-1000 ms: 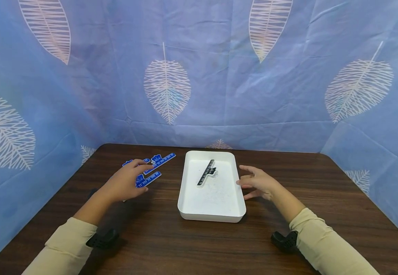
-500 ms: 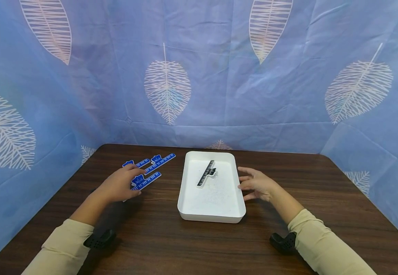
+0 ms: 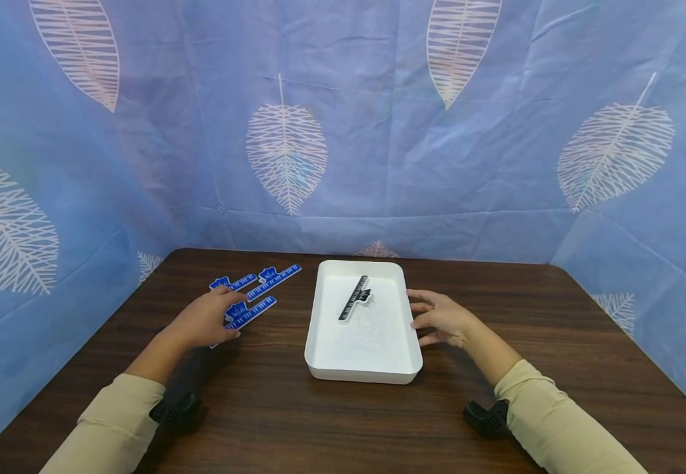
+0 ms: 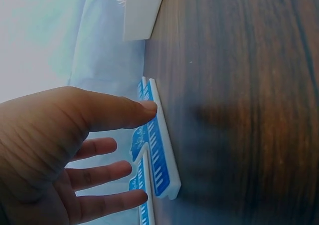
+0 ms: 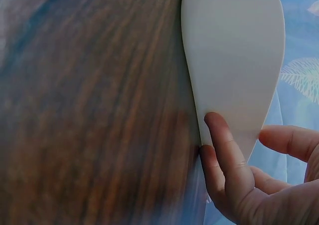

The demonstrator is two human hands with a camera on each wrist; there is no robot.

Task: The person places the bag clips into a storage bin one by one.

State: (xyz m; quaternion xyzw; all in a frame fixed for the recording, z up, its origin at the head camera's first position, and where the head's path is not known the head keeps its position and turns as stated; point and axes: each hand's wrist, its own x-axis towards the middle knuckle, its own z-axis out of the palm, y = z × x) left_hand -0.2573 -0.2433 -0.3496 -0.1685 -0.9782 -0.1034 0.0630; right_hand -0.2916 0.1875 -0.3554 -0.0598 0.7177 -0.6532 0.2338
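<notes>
On the dark brown wood-grain desk stood a white rectangular tray with raised walls, and a long black-and-white clip printed with piano keys lay aslant toward its far end. Left of the tray lay three flat blue-and-white clips with similar prints. The left hand was over the nearest of these, thumb and fingers apart; whether they touched it could not be told. The right hand rested loosely spread fingers against the tray's right wall.
</notes>
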